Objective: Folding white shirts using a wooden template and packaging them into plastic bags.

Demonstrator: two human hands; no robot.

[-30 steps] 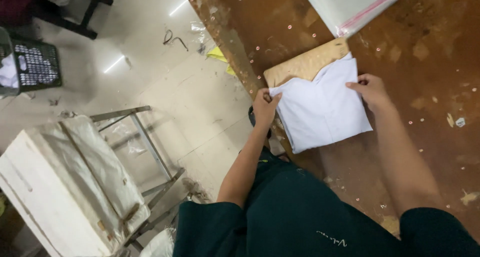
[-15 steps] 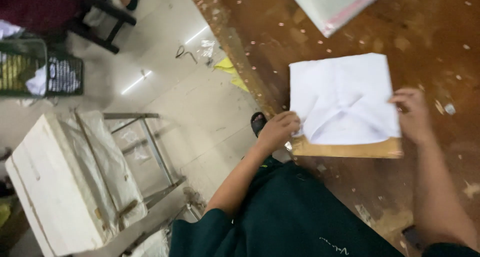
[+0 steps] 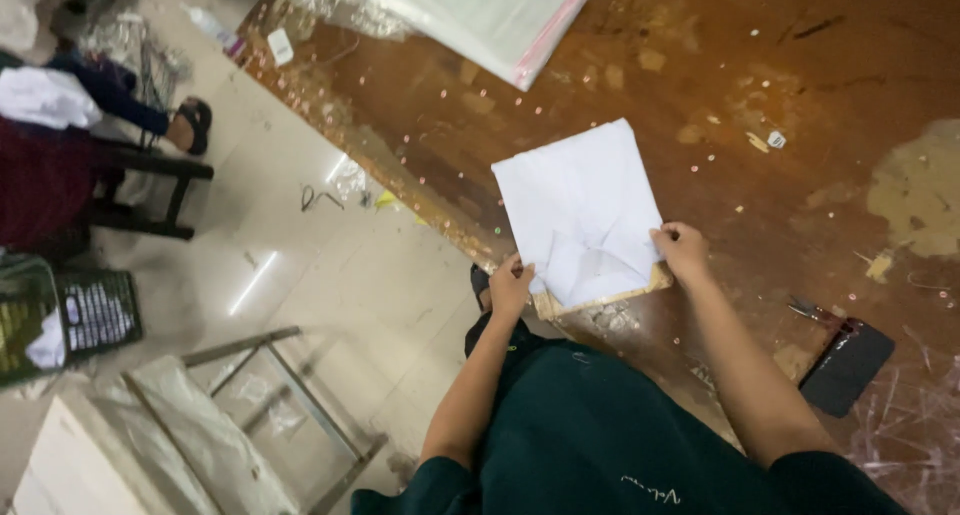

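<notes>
Now: two hands on one folded white garment

One folded white garment (image 3: 585, 210) lies on one cardboard sheet (image 3: 600, 297) near the wooden table (image 3: 780, 65) edge. Left hand (image 3: 510, 285) pinches the garment's near-left corner; right hand (image 3: 683, 252) grips its near-right corner. One clear plastic bag (image 3: 490, 15) beyond the garment, one dark flat case (image 3: 848, 365) right of it.

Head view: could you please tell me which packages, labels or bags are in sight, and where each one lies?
Clear plastic bag: top of the brown table, flat, pale contents, pink edge strip.
Small white tag: on the table, upper right of the folded white cloth.
Small white label: near the table's top left edge, rectangular.
No screens or signs.
</notes>
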